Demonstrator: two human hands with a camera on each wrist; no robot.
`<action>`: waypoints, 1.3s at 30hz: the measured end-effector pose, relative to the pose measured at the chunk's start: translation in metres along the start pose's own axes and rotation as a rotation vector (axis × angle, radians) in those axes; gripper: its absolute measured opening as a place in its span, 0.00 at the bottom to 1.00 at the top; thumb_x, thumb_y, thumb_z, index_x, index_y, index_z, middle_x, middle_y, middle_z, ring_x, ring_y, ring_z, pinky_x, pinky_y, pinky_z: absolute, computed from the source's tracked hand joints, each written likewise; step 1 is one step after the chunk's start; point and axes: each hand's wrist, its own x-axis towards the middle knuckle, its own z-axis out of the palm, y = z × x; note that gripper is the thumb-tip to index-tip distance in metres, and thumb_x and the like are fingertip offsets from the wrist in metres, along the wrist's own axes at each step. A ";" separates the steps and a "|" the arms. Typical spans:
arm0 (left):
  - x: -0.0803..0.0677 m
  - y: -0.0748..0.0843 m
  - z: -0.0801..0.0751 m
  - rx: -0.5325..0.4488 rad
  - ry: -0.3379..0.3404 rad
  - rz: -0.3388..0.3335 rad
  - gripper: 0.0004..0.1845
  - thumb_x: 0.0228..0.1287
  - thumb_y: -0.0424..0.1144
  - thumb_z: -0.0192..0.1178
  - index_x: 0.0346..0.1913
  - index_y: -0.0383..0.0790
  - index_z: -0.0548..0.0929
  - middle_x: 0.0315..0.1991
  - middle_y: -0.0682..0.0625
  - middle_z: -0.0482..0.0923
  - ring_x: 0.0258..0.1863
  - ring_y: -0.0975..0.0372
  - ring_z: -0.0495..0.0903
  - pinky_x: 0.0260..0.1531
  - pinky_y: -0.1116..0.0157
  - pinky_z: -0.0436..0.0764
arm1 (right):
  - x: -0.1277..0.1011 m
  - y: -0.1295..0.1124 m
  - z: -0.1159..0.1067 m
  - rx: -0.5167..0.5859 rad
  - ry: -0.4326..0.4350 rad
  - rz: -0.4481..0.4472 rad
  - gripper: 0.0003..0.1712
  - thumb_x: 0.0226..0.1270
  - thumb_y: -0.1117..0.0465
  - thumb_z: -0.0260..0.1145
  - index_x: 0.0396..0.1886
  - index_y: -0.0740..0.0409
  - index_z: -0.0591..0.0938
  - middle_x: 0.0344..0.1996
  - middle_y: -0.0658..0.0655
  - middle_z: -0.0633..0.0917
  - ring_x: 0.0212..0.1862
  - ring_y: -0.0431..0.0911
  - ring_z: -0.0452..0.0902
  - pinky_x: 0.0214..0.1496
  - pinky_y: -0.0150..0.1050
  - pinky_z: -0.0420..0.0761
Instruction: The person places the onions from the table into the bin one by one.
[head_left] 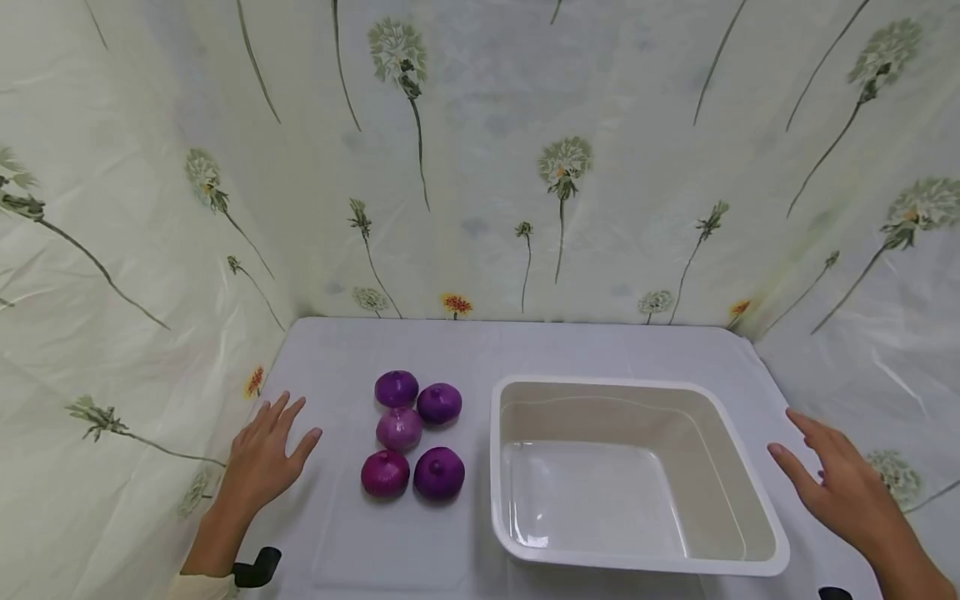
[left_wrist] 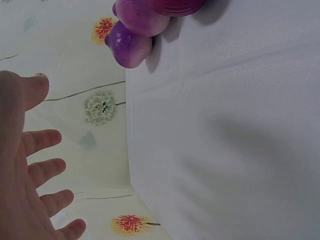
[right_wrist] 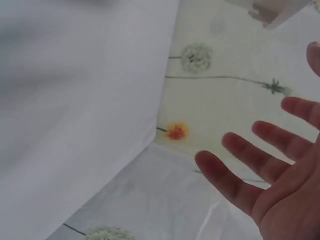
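Observation:
Several purple onions sit in a cluster left of the table's middle; part of the group, including one paler violet onion, shows at the top of the left wrist view. To their right stands a white rectangular basin with nothing inside. My left hand hovers at the table's left side, fingers spread and apart from the onions. On the far side of the basin, my right hand is held off its right rim with fingers extended. Neither hand touches anything.
A white cloth covers the table. Floral sheeting hangs behind the table and along both sides, close to each hand. A black curved piece shows by the left wrist.

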 end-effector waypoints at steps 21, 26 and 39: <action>-0.004 0.000 0.000 -0.001 -0.004 -0.004 0.35 0.73 0.60 0.52 0.73 0.41 0.65 0.76 0.33 0.58 0.74 0.34 0.53 0.65 0.29 0.55 | 0.002 -0.016 -0.005 0.365 -0.556 0.169 0.41 0.81 0.45 0.49 0.80 0.61 0.48 0.68 0.82 0.63 0.50 0.60 0.84 0.31 0.41 0.85; -0.004 0.000 0.001 0.000 -0.002 -0.006 0.35 0.73 0.60 0.52 0.73 0.41 0.65 0.76 0.33 0.58 0.74 0.34 0.53 0.65 0.29 0.55 | 0.001 -0.015 -0.007 0.503 -0.653 0.217 0.41 0.81 0.47 0.49 0.81 0.59 0.44 0.71 0.82 0.56 0.47 0.31 0.80 0.35 0.45 0.85; -0.006 -0.001 0.005 -0.016 0.012 -0.003 0.35 0.73 0.59 0.53 0.73 0.42 0.66 0.76 0.35 0.59 0.75 0.35 0.54 0.63 0.28 0.58 | -0.002 -0.006 -0.009 0.775 -0.775 0.197 0.39 0.82 0.57 0.50 0.82 0.41 0.41 0.51 0.24 0.73 0.49 0.47 0.86 0.43 0.50 0.87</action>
